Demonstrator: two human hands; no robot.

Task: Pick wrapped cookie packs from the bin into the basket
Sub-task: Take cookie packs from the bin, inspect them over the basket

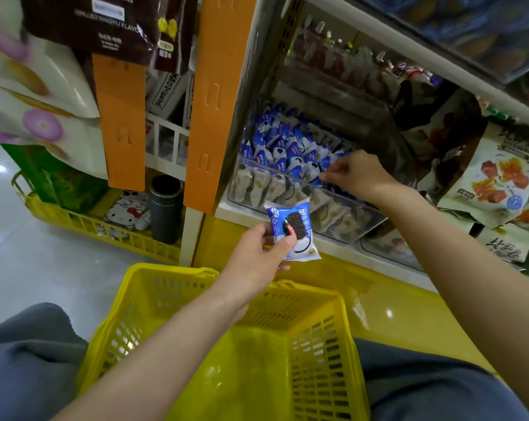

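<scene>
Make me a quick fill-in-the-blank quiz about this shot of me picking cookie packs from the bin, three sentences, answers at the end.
1. The left hand grips a cookie pack above the ____ basket.
2. The right hand reaches into a clear bin of ____-and-white packs.
3. The number of packs showing inside the basket is ____.
Missing words: yellow; blue; zero.
</scene>
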